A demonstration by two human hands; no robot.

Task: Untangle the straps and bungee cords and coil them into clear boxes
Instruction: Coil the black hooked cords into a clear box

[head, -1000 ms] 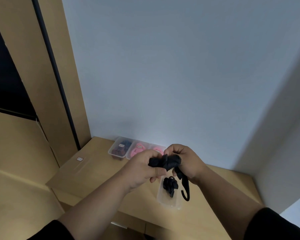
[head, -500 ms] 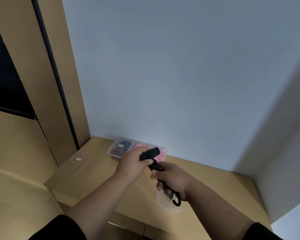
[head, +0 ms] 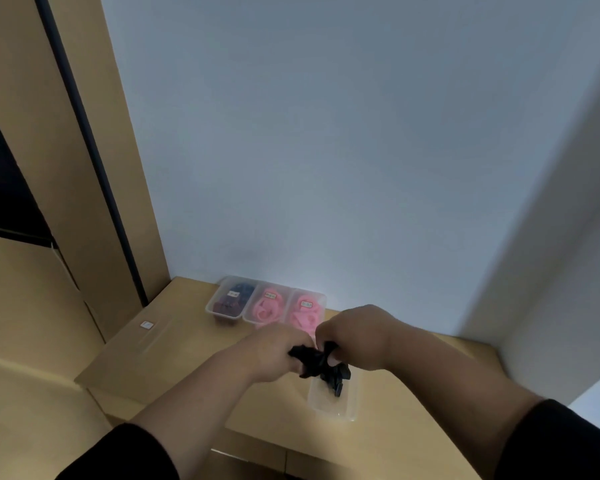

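A black bungee cord point(head: 313, 357) is bunched between both hands above the wooden table. My left hand point(head: 274, 351) grips its left part with curled fingers. My right hand point(head: 357, 336) pinches the right part of the bundle. Just below them a clear box point(head: 329, 405) stands on the table, and a black coil point(head: 336, 384) lies in its far end, partly hidden by the cord I hold.
Three clear boxes stand in a row by the wall: one with a dark strap point(head: 229, 301), two with pink cords point(head: 269, 308) point(head: 307, 311). The wooden table point(head: 174, 351) meets a wooden panel on the left and a white wall on the right.
The hands came together over the clear box: the right hand rose from beside the box and the left dropped. The hanging hook end is now gathered into the bundle.
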